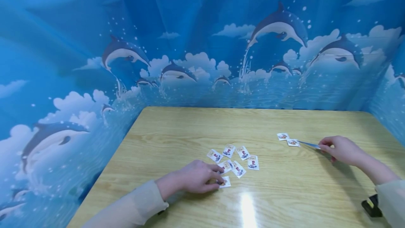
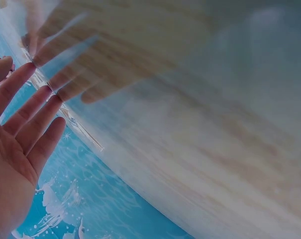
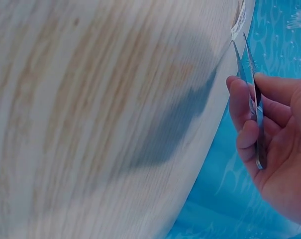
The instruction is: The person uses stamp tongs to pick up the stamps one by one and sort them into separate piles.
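Note:
My right hand (image 1: 341,150) holds a pair of metal tweezers (image 3: 257,107), pinched between thumb and fingers, with the two tips spread a little apart. In the head view the tweezers' tips reach the edge of a small printed card (image 1: 293,143). A second card (image 1: 283,136) lies against that one's upper left corner. My left hand (image 1: 197,177) is low over the table, fingers extended, fingertips on a small card (image 1: 225,182) and right by another card (image 1: 226,166). Several more such cards (image 1: 243,152) lie grouped just beyond these fingertips.
The cards lie on a light wood-grain table (image 1: 190,126) with a glossy surface. A blue curtain (image 1: 202,45) printed with dolphins and clouds stands along the back and left side. Near the right sleeve a black strapped device (image 1: 372,207) shows at the wrist.

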The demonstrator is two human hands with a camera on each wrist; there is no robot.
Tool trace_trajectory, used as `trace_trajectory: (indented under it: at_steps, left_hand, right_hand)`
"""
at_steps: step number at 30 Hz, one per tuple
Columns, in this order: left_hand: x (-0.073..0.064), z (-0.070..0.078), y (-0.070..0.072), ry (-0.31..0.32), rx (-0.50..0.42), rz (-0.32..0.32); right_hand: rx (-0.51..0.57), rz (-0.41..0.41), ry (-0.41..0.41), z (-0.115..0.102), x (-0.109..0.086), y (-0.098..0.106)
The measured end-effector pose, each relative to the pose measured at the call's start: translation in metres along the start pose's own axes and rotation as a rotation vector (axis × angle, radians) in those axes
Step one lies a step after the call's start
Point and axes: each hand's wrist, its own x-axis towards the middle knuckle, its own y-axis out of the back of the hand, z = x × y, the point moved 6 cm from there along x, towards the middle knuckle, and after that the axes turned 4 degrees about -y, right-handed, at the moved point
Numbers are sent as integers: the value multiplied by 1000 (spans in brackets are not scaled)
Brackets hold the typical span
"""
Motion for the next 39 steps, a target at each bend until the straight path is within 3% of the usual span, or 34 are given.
trace_trajectory:
  at_steps: [9, 18, 24, 32, 39]
  left_hand:
    - [0, -1, 0, 5, -3, 6]
    - [-1, -3, 2, 22, -11, -9]
    - [-3, -3, 4, 23, -24, -2]
    - [-13, -5, 6, 3, -3, 36]
    - [-23, -3, 5, -7, 4, 40]
  right_hand:
    - [50, 20, -8, -7, -8, 3]
    - [121, -8, 27, -42, -19, -6]
    - [103, 0, 80, -73, -23, -16]
    - [192, -27, 227, -113, -27, -36]
    - [216, -110, 277, -137, -25, -57]
